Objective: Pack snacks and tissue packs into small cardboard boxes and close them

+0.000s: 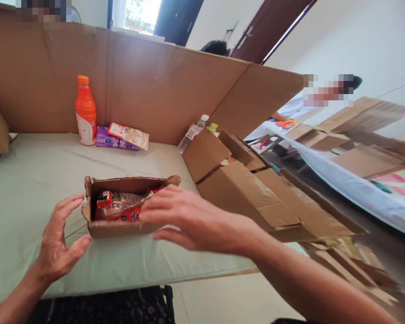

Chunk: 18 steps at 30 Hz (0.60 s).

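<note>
A small open cardboard box (119,227) lies on the pale green table cover (30,180). Inside it sits a snack packet (121,206) in clear and red wrapping. My left hand (59,240) hovers just left of the box, fingers spread and curved, thumb near the box's lower left corner, holding nothing. My right hand (192,220) reaches in from the right, fingers stretched out flat over the box's right end, fingertips at the packet and the box wall.
An orange drink bottle (85,111), purple packs (105,137) and a snack packet (128,135) stand at the back by a tall cardboard wall (148,85). A clear water bottle (192,133) and stacked flat cardboard boxes (249,193) lie to the right. Other people sit beyond.
</note>
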Tool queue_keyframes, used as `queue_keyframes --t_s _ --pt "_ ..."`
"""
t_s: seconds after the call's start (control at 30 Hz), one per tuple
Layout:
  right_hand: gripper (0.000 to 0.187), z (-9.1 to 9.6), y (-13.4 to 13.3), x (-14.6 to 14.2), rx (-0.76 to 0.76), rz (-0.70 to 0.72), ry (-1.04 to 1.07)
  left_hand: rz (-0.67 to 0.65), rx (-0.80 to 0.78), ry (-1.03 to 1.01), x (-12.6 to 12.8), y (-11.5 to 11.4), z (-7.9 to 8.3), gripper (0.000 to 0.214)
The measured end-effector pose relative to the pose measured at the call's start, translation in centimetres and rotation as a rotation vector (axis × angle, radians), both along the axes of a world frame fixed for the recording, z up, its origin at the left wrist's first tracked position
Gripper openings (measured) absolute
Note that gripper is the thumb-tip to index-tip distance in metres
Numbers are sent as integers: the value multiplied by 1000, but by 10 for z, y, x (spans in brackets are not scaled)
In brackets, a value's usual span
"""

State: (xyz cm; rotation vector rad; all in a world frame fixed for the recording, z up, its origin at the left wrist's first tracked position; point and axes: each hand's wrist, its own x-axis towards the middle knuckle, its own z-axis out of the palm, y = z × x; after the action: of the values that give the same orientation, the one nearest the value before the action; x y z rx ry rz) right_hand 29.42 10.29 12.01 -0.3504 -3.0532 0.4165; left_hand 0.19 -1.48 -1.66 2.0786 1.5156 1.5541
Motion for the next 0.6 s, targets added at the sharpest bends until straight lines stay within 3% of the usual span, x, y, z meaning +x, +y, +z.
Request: queue_keyframes --t_s 0.07,0.13,0.3,0.37,0.5,0.6 --pt "30 -9 -12 -1 -39 79 -14 -30 19 41 6 1 2 51" --pt "43 -12 -10 -4 -111 70 4 -60 39 104 11 2 7 46" --pt "81 -11 29 -19 -123 -210 -62 -68 82 239 16 8 17 21" --pt "93 -13 43 -29 -112 -235 -95 -76 105 240 18 11 18 14" --pt "59 -19 62 -51 -63 -317 -15 -75 127 240 20 12 15 15" --pt "44 -22 77 -61 -21 -319 -75 -14 102 257 20 12 14 15"
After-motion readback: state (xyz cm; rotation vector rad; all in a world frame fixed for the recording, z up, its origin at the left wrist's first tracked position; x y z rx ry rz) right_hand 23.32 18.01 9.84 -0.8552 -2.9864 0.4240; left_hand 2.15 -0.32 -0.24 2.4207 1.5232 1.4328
